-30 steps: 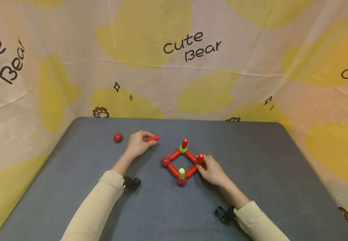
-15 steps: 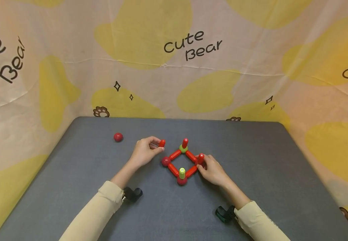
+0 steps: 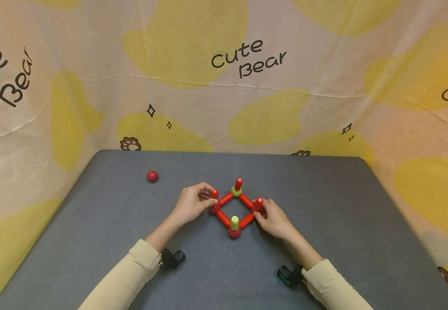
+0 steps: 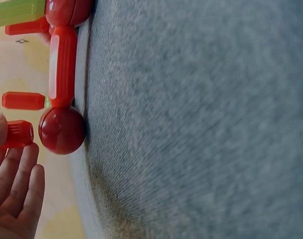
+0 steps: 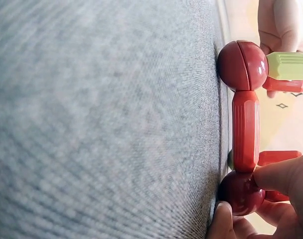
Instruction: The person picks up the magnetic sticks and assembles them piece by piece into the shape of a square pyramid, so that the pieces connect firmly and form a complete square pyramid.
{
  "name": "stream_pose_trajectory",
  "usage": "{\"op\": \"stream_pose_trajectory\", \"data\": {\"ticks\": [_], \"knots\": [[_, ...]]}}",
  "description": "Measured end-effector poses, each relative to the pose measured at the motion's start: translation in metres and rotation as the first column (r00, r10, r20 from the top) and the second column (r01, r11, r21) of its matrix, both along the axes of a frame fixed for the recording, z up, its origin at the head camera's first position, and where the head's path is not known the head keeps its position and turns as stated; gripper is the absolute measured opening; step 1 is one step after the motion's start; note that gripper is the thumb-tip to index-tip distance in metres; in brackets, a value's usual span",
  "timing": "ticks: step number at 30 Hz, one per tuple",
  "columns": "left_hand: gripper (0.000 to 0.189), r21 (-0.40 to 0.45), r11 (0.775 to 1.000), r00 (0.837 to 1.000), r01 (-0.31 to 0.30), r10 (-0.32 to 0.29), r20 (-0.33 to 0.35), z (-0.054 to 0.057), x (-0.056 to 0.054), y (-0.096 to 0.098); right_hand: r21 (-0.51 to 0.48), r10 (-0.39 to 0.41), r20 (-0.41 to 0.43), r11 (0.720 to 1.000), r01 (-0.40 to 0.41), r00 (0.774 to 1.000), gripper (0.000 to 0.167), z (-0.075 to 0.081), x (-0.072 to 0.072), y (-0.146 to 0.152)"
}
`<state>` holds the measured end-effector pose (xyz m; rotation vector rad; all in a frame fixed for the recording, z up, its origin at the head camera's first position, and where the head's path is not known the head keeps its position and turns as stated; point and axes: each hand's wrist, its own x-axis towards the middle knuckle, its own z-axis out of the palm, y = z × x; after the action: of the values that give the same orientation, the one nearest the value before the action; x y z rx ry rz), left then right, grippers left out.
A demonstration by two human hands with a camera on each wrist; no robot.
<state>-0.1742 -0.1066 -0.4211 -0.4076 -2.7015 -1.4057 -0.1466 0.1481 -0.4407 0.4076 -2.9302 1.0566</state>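
Note:
A square of red rods and balls lies on the table, its corners pointing near, far, left and right. My left hand (image 3: 191,203) pinches a loose red rod (image 4: 19,134) upright over the left red ball (image 4: 62,130); the left wrist view shows a small gap between them. With thumb and fingers, my right hand (image 3: 274,220) grips the right red ball (image 5: 242,193), which bears an upright red rod (image 3: 259,203). An upright green rod (image 3: 234,222) stands on the near red ball (image 3: 234,233). At the far corner, a green ball (image 3: 236,192) carries another upright red rod (image 3: 239,183).
One loose red ball (image 3: 152,176) sits at the back left of the grey table (image 3: 317,185). A printed cloth (image 3: 193,99) hangs behind and at both sides. Black wrist-worn devices (image 3: 173,258) project from both sleeves.
My left hand has moved right and nearer, from beside the frame to its left corner, turning the red rod from lying flat to upright. My right hand has stayed on its ball.

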Motion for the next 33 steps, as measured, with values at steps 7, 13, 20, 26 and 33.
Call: {"op": "stream_pose_trajectory", "data": {"ticks": [7,13,20,26,33], "knots": [[0.020,0.025,0.999,1.000,0.028,-0.028,-0.001,-0.003,0.003,0.001,-0.001,-0.003,-0.001,1.000,0.003,1.000,0.031,0.000,0.000,0.000],[0.020,0.019,1.000,1.000,0.017,-0.017,0.015,-0.004,0.005,0.000,-0.001,-0.002,-0.004,1.000,0.002,1.000,0.031,0.000,0.000,0.000],[0.020,0.023,0.999,0.999,0.031,-0.031,0.008,-0.005,0.005,0.000,-0.019,-0.053,0.045,0.998,0.054,0.998,0.034,0.001,0.003,0.001],[0.022,0.035,0.998,0.999,0.049,-0.050,0.021,-0.007,0.004,-0.005,-0.051,-0.157,0.118,0.985,0.164,0.980,0.049,0.006,0.016,0.004],[0.023,-0.001,0.998,0.996,0.063,-0.063,0.066,-0.008,0.003,-0.011,-0.014,-0.194,0.132,0.980,0.198,0.972,0.041,0.012,0.035,0.003]]}}
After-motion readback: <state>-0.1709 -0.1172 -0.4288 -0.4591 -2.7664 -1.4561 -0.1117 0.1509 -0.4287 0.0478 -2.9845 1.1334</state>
